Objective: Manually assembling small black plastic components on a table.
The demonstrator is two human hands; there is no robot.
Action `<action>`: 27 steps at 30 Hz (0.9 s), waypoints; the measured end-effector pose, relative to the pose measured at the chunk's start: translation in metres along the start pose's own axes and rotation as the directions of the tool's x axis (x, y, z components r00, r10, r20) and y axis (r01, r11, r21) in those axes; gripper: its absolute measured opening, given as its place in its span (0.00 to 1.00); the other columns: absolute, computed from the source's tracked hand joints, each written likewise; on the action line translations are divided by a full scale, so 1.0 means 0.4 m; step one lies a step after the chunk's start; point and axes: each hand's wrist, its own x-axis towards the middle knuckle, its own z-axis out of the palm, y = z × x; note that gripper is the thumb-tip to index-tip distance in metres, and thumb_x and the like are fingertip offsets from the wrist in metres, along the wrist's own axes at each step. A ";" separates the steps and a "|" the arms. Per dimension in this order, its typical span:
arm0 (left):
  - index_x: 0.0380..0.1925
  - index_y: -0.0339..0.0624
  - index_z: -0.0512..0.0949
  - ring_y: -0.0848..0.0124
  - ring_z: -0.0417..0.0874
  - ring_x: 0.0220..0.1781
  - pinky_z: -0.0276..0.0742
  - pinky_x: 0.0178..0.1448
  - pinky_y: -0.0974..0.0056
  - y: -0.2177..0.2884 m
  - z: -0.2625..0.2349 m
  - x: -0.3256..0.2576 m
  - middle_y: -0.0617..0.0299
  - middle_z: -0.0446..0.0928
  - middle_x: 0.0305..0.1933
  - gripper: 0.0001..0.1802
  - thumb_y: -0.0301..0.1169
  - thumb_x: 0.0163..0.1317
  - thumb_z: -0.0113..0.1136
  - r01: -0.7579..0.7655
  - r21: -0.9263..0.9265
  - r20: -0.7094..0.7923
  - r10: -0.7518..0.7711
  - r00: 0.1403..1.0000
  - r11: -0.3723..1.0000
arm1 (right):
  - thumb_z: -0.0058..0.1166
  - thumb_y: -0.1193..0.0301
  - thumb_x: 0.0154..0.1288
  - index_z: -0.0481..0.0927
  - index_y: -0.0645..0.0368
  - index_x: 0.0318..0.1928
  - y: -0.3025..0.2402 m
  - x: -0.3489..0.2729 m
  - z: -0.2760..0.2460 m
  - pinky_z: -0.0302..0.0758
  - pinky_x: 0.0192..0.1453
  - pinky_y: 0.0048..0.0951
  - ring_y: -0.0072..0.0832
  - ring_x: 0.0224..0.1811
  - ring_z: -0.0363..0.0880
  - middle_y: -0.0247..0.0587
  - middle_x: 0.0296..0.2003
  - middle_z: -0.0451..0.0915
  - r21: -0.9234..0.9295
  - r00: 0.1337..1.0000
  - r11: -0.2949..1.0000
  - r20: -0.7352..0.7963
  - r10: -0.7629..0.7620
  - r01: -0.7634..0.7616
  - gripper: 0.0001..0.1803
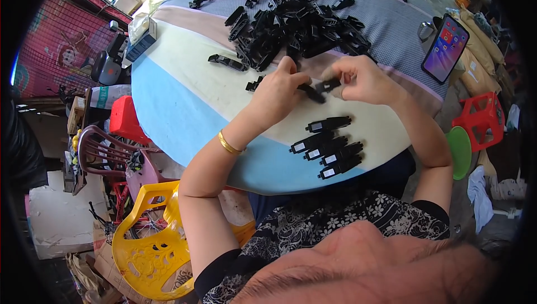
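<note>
My left hand (275, 96), with a gold bangle on its wrist, pinches a black plastic part (313, 94) that is blurred. Close beside it, my right hand (366, 80) has its fingers closed on a smaller black plastic piece (329, 85). The two pieces almost meet; whether they touch I cannot tell. Nearer to me, several black plastic units (330, 148) with pale labels on their ends lie side by side. Beyond my hands spreads a big heap of loose black plastic parts (302, 24). A single black part (227, 62) lies left of the heap, and another (253, 84) by my left hand.
The oval table's striped cloth (179, 102) bears everything. A tissue box (141, 40) stands at its left edge, and a lit phone (446, 49) leans at its right. Around the table are a yellow chair (154, 248), a red stool (482, 119) and a green round seat (460, 153).
</note>
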 end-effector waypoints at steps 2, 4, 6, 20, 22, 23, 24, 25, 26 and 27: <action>0.36 0.45 0.80 0.55 0.77 0.40 0.75 0.44 0.56 0.018 0.019 0.002 0.53 0.71 0.36 0.13 0.26 0.47 0.61 0.027 0.014 -0.018 -0.027 0.999 1.000 | 0.55 0.80 0.41 0.81 0.63 0.37 0.001 0.005 0.011 0.64 0.29 0.20 0.21 0.25 0.66 0.34 0.26 0.74 0.069 0.989 0.991 -0.094 0.118 -0.111 0.17; 0.29 0.40 0.80 0.55 0.76 0.39 0.74 0.43 0.56 0.020 0.028 -0.001 0.54 0.72 0.33 0.09 0.28 0.44 0.64 0.036 0.022 -0.052 -0.035 0.998 0.999 | 0.57 0.78 0.41 0.81 0.63 0.34 0.015 0.003 0.030 0.67 0.31 0.23 0.24 0.27 0.69 0.35 0.26 0.75 -0.197 0.991 0.980 -0.128 -0.047 0.021 0.14; 0.31 0.38 0.80 0.55 0.77 0.37 0.74 0.42 0.57 0.012 0.028 -0.008 0.53 0.74 0.32 0.11 0.26 0.44 0.63 0.054 -0.030 -0.083 -0.057 0.995 0.998 | 0.58 0.75 0.43 0.82 0.60 0.34 0.021 -0.003 0.033 0.74 0.37 0.32 0.33 0.33 0.76 0.40 0.28 0.78 -0.514 0.958 0.849 -0.162 -0.237 0.123 0.12; 0.27 0.35 0.81 0.62 0.77 0.29 0.73 0.34 0.63 0.014 0.021 0.000 0.55 0.74 0.26 0.10 0.27 0.43 0.68 0.016 -0.203 -0.027 -0.022 0.999 0.979 | 0.57 0.77 0.42 0.80 0.62 0.26 0.044 0.014 0.020 0.72 0.36 0.34 0.38 0.32 0.75 0.40 0.23 0.77 -0.405 0.962 0.882 -0.021 -0.273 0.241 0.05; 0.28 0.36 0.81 0.62 0.77 0.29 0.73 0.34 0.63 0.029 -0.014 0.018 0.56 0.75 0.26 0.12 0.31 0.46 0.70 0.036 -0.220 0.169 0.002 0.986 0.975 | 0.57 0.76 0.45 0.81 0.63 0.27 0.031 0.009 -0.020 0.72 0.35 0.33 0.39 0.29 0.76 0.42 0.23 0.78 -0.262 0.984 0.955 -0.066 -0.163 0.141 0.06; 0.28 0.36 0.80 0.62 0.76 0.31 0.73 0.36 0.62 0.001 -0.008 0.017 0.56 0.75 0.28 0.14 0.35 0.47 0.71 -0.002 -0.204 0.062 0.015 0.998 0.979 | 0.57 0.75 0.46 0.81 0.63 0.27 0.029 0.013 -0.037 0.73 0.34 0.33 0.40 0.28 0.76 0.43 0.24 0.79 -0.205 0.976 0.974 -0.173 -0.133 0.097 0.06; 0.29 0.36 0.79 0.62 0.76 0.33 0.73 0.38 0.62 -0.015 -0.007 0.025 0.55 0.75 0.29 0.16 0.36 0.46 0.71 0.002 -0.111 -0.084 -0.011 0.996 0.994 | 0.57 0.71 0.50 0.82 0.61 0.30 0.051 0.024 -0.076 0.75 0.34 0.33 0.41 0.29 0.79 0.45 0.26 0.81 -0.356 0.941 0.932 -0.292 -0.173 0.061 0.07; 0.31 0.36 0.79 0.62 0.76 0.35 0.73 0.39 0.61 -0.028 -0.005 0.033 0.55 0.75 0.30 0.18 0.37 0.45 0.72 0.019 -0.020 -0.229 -0.024 0.973 1.000 | 0.58 0.70 0.52 0.83 0.60 0.30 0.063 0.023 -0.103 0.75 0.35 0.35 0.42 0.31 0.80 0.46 0.26 0.81 -0.427 0.909 0.895 -0.410 -0.067 -0.127 0.07; 0.38 0.36 0.76 0.57 0.77 0.38 0.73 0.43 0.59 -0.041 0.005 0.043 0.53 0.76 0.33 0.22 0.37 0.46 0.70 0.030 0.049 -0.327 -0.013 0.945 0.998 | 0.59 0.68 0.53 0.83 0.58 0.29 0.056 0.024 -0.129 0.75 0.36 0.36 0.43 0.32 0.81 0.47 0.27 0.81 -0.472 0.847 0.824 -0.532 0.020 -0.315 0.07; 0.38 0.36 0.76 0.57 0.77 0.38 0.73 0.43 0.59 -0.050 0.018 0.047 0.53 0.76 0.33 0.22 0.37 0.46 0.70 0.030 0.049 -0.330 -0.012 0.944 0.998 | 0.59 0.68 0.53 0.83 0.58 0.29 0.068 0.028 -0.144 0.75 0.36 0.36 0.43 0.32 0.81 0.47 0.27 0.81 -0.474 0.847 0.822 -0.531 0.017 -0.314 0.07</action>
